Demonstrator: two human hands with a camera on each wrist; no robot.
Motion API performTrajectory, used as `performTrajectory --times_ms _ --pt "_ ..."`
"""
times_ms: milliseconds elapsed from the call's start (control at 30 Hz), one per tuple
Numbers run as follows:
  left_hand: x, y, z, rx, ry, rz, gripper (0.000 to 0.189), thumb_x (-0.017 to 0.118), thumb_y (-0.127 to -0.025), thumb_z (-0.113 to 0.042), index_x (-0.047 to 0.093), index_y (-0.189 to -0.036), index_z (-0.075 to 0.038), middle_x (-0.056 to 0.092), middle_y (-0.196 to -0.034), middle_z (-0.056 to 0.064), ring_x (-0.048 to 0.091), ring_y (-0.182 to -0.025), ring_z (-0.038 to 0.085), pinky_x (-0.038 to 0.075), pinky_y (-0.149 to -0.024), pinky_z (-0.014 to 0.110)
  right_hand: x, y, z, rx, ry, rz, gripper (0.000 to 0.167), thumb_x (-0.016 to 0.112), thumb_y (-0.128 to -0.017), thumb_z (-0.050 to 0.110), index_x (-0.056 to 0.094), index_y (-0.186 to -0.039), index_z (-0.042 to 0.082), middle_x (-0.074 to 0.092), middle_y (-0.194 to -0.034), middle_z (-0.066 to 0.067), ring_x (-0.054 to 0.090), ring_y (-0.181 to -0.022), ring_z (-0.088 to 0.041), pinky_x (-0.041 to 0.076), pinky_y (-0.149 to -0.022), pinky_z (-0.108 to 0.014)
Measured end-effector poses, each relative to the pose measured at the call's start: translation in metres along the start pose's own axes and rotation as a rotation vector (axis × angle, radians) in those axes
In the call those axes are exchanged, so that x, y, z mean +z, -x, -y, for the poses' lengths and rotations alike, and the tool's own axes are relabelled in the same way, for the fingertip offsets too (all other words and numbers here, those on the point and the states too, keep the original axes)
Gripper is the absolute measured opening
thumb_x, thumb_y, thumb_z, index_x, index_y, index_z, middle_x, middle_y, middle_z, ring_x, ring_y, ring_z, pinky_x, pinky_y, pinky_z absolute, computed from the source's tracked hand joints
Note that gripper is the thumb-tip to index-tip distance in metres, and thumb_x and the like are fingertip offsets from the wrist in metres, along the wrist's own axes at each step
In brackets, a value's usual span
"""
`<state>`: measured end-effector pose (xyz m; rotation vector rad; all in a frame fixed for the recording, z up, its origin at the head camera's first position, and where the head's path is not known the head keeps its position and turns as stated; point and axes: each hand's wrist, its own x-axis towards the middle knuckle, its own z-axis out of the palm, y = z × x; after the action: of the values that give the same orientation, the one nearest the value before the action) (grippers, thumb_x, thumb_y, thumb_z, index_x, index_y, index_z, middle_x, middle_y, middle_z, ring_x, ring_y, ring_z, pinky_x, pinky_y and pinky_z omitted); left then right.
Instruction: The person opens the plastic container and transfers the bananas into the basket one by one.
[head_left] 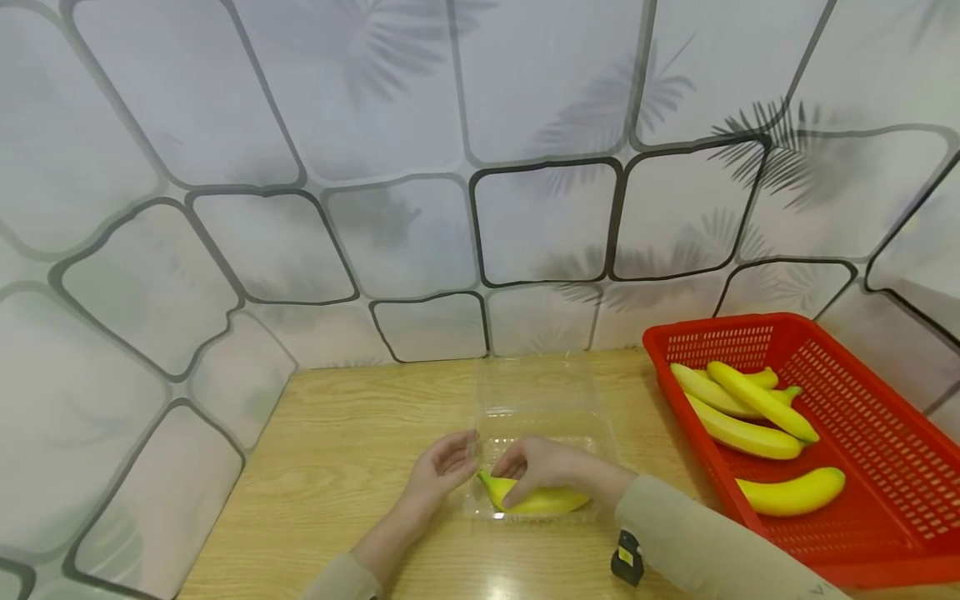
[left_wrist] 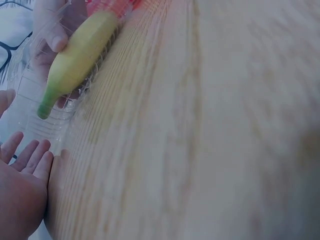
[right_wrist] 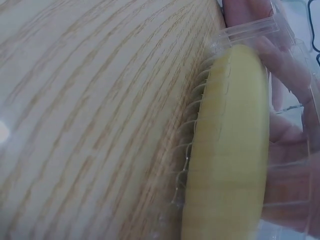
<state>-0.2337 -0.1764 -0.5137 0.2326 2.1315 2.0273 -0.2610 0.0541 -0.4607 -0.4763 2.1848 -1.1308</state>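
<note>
A clear plastic clamshell box (head_left: 581,423) stands on the table with its lid (head_left: 536,385) folded back toward the wall. Along the box's near side lies a yellow banana (head_left: 553,501), its green stem end pointing left. My right hand (head_left: 547,463) grips the banana from above, the thumb on its near side, as the left wrist view also shows on the banana (left_wrist: 82,52). Beside the box's left edge is my left hand (head_left: 437,473), fingers loosely bent and nothing held. Whether it touches the plastic, I cannot tell. Through the clear wall, the right wrist view shows the banana (right_wrist: 227,145) lengthwise.
A red plastic basket (head_left: 885,408) stands on the right, with several bananas (head_left: 750,404) piled at its far left and another banana (head_left: 798,492) nearer. The wooden table (head_left: 360,417) meets a patterned wall (head_left: 420,233). Near my right sleeve is a small black device (head_left: 627,558).
</note>
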Motion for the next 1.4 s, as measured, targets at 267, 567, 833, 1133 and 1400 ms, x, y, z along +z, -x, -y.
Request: performTrajectory --times_ms 267,567,833,1133,1400 --pt "0.001 0.001 0.001 0.003 0.0 -0.001 0.055 0.067 -0.1 -0.001 0.047 -0.151 0.009 0.05 -0.158 0.029 0.051 -0.144 0.046 0.048 -0.106 0.008 0.001 0.003 0.001 0.009 0.025 0.003 0.033 0.091 -0.081 0.009 0.076 -0.11 0.01 0.078 -0.109 -0.001 0.071 -0.105 -0.019 0.057 -0.107 -0.05" --pt "0.003 0.003 0.001 0.001 -0.016 0.002 0.056 0.067 -0.101 -0.004 0.047 -0.152 0.007 0.049 -0.159 0.027 0.05 -0.145 0.044 0.048 -0.112 0.013 0.002 0.004 0.002 -0.029 0.03 0.008 0.03 0.089 -0.081 0.007 0.076 -0.109 0.008 0.078 -0.109 -0.002 0.07 -0.107 -0.021 0.057 -0.108 -0.052" --pt "0.005 0.004 0.002 0.008 -0.01 -0.004 0.056 0.067 -0.101 -0.002 0.046 -0.151 0.008 0.05 -0.158 0.028 0.05 -0.145 0.045 0.049 -0.112 0.014 0.003 0.008 0.001 -0.07 0.043 -0.004 0.032 0.088 -0.082 0.006 0.076 -0.112 0.006 0.078 -0.112 -0.003 0.07 -0.107 -0.022 0.058 -0.105 -0.05" --pt "0.005 0.004 0.002 0.012 -0.008 -0.013 0.056 0.068 -0.1 -0.002 0.047 -0.151 0.008 0.05 -0.158 0.029 0.051 -0.144 0.046 0.049 -0.11 0.011 0.002 0.009 0.005 -0.112 0.086 -0.021 0.031 0.087 -0.082 0.005 0.076 -0.111 0.005 0.079 -0.11 -0.005 0.072 -0.105 -0.023 0.061 -0.102 -0.047" --pt "0.004 0.005 0.001 0.01 -0.005 -0.007 0.057 0.069 -0.099 -0.004 0.047 -0.151 0.008 0.049 -0.158 0.029 0.051 -0.145 0.045 0.049 -0.108 0.01 0.001 0.01 0.012 -0.11 0.136 -0.074 0.029 0.087 -0.081 0.005 0.077 -0.108 0.005 0.078 -0.105 -0.003 0.071 -0.099 -0.018 0.063 -0.096 -0.042"
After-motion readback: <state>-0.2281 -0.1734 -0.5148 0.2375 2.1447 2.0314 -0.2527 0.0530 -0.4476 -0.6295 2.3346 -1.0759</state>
